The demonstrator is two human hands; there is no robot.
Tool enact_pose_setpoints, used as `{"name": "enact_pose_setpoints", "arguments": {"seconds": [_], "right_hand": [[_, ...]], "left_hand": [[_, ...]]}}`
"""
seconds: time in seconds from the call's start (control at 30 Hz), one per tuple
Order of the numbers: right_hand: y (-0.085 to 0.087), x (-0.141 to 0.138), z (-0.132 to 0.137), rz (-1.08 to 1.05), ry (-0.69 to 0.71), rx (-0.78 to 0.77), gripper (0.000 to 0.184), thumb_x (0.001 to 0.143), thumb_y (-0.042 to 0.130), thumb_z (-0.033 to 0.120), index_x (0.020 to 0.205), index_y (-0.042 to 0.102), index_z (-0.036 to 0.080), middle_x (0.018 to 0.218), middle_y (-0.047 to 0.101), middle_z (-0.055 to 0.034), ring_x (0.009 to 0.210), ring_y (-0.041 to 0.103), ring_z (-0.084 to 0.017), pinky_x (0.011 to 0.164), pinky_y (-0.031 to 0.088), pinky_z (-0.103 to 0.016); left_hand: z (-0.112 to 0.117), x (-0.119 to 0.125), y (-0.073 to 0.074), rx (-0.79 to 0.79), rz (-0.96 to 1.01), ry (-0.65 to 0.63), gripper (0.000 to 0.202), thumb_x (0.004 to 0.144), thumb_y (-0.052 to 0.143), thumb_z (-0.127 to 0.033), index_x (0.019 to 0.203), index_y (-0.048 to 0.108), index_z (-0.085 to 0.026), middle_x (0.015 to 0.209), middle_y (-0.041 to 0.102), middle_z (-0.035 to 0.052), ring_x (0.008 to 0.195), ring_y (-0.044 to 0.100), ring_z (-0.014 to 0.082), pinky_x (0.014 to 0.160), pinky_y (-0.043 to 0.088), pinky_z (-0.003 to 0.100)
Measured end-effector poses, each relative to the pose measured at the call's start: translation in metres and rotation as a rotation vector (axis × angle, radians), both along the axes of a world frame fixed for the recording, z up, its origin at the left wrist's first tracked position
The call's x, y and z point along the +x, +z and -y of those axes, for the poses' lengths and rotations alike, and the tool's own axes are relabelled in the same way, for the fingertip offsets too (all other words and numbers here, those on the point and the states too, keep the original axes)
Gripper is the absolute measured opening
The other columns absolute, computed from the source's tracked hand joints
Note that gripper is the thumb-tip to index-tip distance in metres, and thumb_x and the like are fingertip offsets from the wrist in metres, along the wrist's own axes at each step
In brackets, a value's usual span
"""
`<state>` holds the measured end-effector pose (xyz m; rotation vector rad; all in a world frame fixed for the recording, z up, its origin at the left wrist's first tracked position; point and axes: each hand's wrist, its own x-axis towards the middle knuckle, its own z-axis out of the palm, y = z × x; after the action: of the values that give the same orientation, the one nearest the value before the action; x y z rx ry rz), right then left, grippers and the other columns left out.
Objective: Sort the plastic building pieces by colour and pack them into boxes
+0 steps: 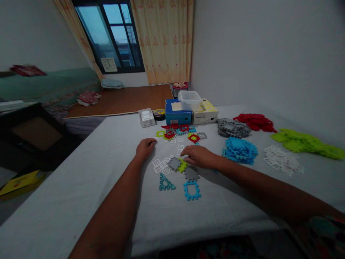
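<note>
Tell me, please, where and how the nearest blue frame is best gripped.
I would pinch the blue frame by its near edge, from the person's side: it lies flat with an open middle, and a gray piece sits close to its far edge.

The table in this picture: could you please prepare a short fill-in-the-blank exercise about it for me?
The dark teal piece has the shape of a ____.
The rightmost heap on the table is coloured ____.
The hand nearer the blue heap is the person's ____ hand.
Missing words: triangle; green; right.
</note>
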<state>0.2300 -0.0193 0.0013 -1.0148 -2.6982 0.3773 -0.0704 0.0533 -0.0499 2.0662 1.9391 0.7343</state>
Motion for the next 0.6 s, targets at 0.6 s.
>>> {"name": "enact_pose_setpoints", "arguments": {"seconds": [0.6], "right_hand": [[-0.025,0.015,-0.013,-0.295,-0.156,-0.052,0.033,0.091,0.053,0.027,0.119,0.068,0.018,0.117,0.071,-0.0099,0.087,0.069,-0.021,0.083,0.051,-0.034]], "left_hand": [[-0.001,-0.002,-0.003,0.004,-0.001,-0.004,0.037,0.084,0.051,-0.019,0.112,0.073,-0.025,0.124,0.070,0.0002,0.116,0.062,0.0202,0.099,0.046,0.029]]}}
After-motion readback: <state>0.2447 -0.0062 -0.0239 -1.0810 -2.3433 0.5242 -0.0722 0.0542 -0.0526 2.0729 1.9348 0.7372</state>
